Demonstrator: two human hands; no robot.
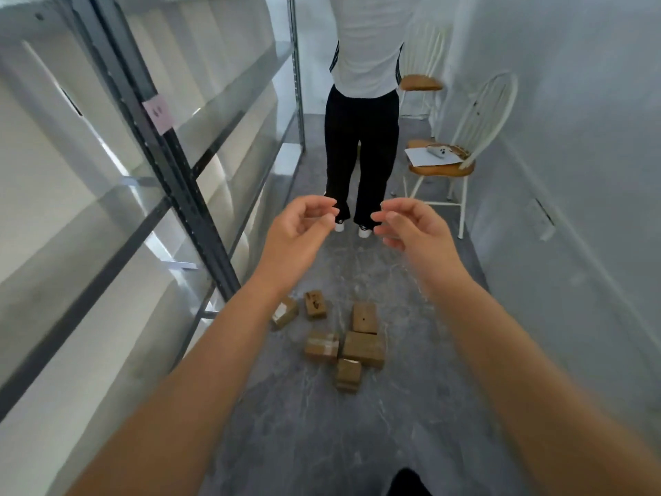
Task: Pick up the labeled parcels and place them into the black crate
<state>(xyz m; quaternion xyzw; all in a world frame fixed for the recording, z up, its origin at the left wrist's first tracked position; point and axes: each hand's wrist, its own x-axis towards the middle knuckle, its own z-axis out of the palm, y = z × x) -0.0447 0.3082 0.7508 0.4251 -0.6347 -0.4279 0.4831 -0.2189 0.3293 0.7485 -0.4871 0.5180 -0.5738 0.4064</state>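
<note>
Both bare forearms (186, 388) reach forward, left hand (297, 229) and right hand (411, 227) loosely curled and empty, well above small brown cardboard parcels (361, 347) clustered on the grey floor (304, 424) between them, closer to the left; no black crate shows.

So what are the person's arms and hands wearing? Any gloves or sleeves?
The left arm and right arm are bare, with no sleeves in view. The left hand and right hand wear no gloves. No watch, bracelet or ring shows.
</note>
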